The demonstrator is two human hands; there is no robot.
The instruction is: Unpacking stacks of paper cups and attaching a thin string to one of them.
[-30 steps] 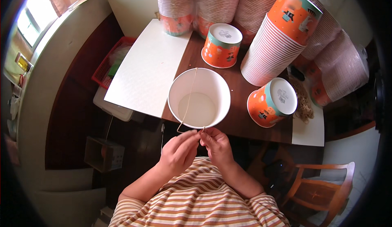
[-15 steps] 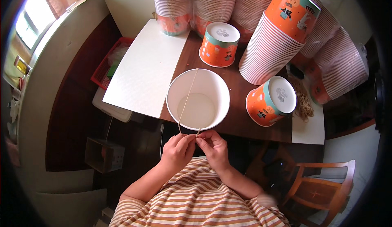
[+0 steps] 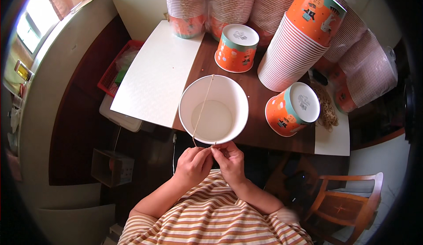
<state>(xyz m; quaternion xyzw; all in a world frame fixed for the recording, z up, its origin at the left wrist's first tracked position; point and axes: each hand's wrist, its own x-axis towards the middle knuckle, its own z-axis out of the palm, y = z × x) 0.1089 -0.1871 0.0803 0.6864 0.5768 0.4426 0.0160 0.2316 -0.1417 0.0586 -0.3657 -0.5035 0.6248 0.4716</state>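
Observation:
A large white-lined paper bucket [image 3: 236, 106] stands mouth up at the table's front edge, before my body. A thin tan cord [image 3: 202, 109] runs from its far rim across the mouth and over the near rim to my fingers. My left hand [image 3: 192, 163] is closed, pinching the cord just below the near rim. Thumb to fingers, my right hand [image 3: 231, 162] pinches a short cord end beside it. The fingertips of both hands meet, hiding the cord's very end there.
Upside-down orange paper buckets stand behind [image 3: 235, 58] and to the right [image 3: 286, 113]. A tall nested stack [image 3: 291, 47] leans at the back right, near plastic-wrapped stacks [image 3: 187, 7]. A bundle of tan cords [image 3: 327, 108] lies at right. A wooden chair [image 3: 348, 205] stands lower right.
The bucket's near rim has come slightly closer to me. My pinching fingers have shifted a little, and less of the short cord end shows. Both hands keep hold of the cord.

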